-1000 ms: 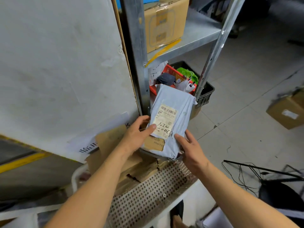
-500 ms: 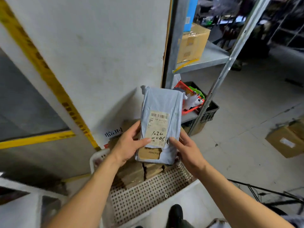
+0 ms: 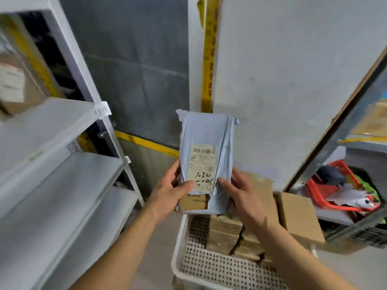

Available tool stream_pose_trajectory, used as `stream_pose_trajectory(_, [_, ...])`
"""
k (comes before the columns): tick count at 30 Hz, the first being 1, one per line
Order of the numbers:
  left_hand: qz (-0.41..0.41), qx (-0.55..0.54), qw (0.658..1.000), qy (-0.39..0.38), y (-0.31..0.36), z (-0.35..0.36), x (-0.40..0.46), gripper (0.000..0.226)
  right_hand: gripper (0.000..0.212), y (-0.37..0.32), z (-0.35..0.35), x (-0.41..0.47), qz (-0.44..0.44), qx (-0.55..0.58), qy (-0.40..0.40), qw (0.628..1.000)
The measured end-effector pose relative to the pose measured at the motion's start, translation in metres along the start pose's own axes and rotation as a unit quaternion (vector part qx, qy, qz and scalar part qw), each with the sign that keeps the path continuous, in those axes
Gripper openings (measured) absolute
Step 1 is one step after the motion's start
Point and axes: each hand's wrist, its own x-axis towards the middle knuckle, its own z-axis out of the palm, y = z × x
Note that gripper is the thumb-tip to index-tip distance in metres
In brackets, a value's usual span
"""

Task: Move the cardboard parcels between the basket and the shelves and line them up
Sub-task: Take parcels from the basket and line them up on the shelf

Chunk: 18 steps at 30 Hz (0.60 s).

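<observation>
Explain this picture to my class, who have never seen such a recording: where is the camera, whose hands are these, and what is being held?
There is no machine here. The camera sits on a person's head and looks forward and down, so both arms reach in from the bottom edge. The left hand and right hand hold one grey-blue wrapped parcel upright between them; its label carries a barcode and handwritten numbers, and brown cardboard shows through a tear at the bottom. Below it stands a white perforated basket with more cardboard parcels inside. White shelves stand at the left.
</observation>
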Motion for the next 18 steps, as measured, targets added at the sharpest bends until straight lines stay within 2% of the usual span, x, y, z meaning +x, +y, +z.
stream_pose_trajectory(8, [0.039, 0.054, 0.977, 0.204, 0.037, -0.084, -0.109, 0.067, 0.044, -0.023, 0.116, 0.014, -0.021, 0.035, -0.201, 0.979])
stream_pose_trajectory(11, [0.058, 0.081, 0.958, 0.268, 0.047, -0.114, -0.159, 0.066, 0.046, -0.027, 0.17, 0.006, -0.014, 0.049, -0.259, 0.965])
stream_pose_trajectory(18, [0.11, 0.068, 0.907, 0.4, 0.074, -0.18, -0.286, 0.059, 0.048, -0.051, 0.312, -0.037, -0.021, 0.025, -0.388, 0.921])
